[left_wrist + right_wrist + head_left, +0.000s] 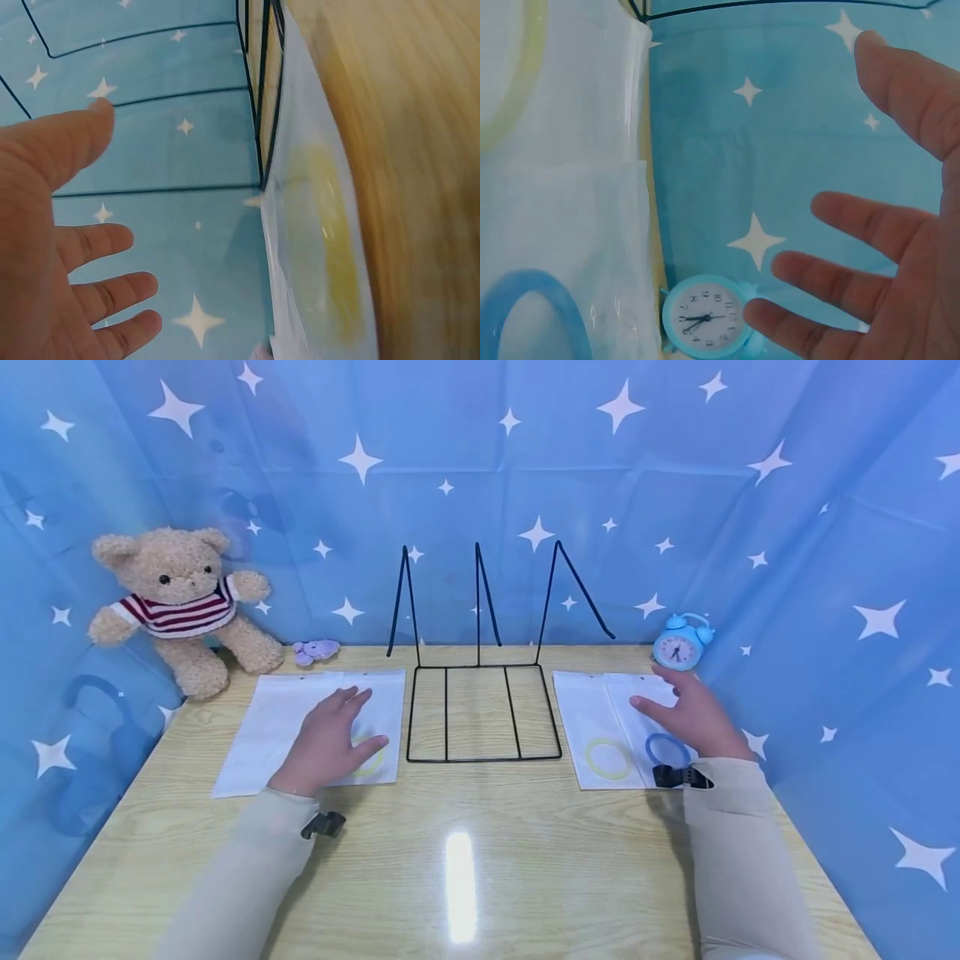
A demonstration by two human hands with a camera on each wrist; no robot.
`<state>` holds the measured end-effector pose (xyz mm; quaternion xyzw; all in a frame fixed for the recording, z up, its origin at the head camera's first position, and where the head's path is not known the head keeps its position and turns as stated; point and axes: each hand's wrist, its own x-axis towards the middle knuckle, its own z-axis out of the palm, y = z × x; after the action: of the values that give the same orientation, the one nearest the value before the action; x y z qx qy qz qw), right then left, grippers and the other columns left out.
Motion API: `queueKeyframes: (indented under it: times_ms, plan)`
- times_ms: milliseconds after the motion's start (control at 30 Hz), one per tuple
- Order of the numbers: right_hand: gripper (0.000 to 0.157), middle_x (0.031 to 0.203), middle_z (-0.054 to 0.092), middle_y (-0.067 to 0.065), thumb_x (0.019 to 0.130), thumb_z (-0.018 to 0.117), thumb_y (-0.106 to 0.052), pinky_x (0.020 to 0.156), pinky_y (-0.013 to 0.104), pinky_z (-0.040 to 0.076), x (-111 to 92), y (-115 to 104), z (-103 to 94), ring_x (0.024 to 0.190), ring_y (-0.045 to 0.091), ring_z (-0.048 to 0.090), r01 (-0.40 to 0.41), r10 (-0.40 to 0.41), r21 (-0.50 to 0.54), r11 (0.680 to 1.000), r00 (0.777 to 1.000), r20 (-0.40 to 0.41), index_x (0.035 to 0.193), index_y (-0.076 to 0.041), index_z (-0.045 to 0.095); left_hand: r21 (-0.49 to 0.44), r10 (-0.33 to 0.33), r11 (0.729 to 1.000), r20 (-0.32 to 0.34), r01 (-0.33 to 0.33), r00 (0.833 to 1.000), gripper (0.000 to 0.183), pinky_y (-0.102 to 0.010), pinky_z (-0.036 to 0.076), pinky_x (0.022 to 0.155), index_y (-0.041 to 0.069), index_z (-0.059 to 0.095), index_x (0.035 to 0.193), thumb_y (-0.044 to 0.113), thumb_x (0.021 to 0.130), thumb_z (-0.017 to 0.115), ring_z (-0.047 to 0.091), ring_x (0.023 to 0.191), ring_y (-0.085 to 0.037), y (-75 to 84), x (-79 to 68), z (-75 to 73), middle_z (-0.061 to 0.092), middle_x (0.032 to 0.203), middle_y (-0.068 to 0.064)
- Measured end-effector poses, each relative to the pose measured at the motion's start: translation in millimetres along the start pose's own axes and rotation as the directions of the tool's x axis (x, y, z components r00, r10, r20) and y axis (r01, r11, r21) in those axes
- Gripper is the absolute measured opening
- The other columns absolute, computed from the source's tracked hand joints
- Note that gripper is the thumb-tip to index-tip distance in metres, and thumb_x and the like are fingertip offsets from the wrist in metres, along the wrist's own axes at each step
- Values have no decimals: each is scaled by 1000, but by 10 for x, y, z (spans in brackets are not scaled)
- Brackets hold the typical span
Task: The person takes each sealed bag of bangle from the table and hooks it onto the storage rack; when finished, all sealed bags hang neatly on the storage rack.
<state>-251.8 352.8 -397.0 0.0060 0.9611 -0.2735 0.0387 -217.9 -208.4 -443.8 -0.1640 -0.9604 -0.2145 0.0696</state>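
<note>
My left hand (326,743) is held with fingers spread above white translucent bags (262,727) lying on the left of the table. A yellow ring (337,247) shows through one of them, partly behind my hand in the head view. Over the right-hand bags (611,714), my right hand (701,718) has its fingers parted and holds nothing. Through these bags a yellow ring (588,760) and a blue ring (532,279) are visible. Between the two groups of bags stands a black wire rack (478,666) with three bent upright prongs.
A teddy bear (183,618) in a striped sweater sits at the back left, beside a small purple item (315,652). At the back right is a light blue alarm clock (678,647). Blue star-patterned cloth (450,435) surrounds the wooden table (555,877).
</note>
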Motion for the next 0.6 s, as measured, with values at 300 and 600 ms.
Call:
queueKeyframes:
  times_ms: [300, 600]
  plan:
    - [105, 170, 27, 28, 94, 60, -74, 110, 75, 41, -33, 106, 11, 148, 57, 33, -43, 45, 67, 997, 998, -35, 170, -12, 21, -13, -19, 1000, 85, 20, 996, 83, -70, 23, 125, 2, 41, 161, 45, 97, 74, 25, 157, -50, 236, 172, 105, 39, 164, -28]
    - [104, 165, 33, 31, 95, 61, -71, 108, 75, 43, -45, 197, -59, 146, 57, 35, -48, 50, 80, 996, 998, -24, 168, -7, 24, -51, -7, 999, 53, 9, 999, 81, -66, 25, 126, 3, 43, 160, 44, 98, 75, 29, 156, -48, 409, 327, 154, 42, 163, -25]
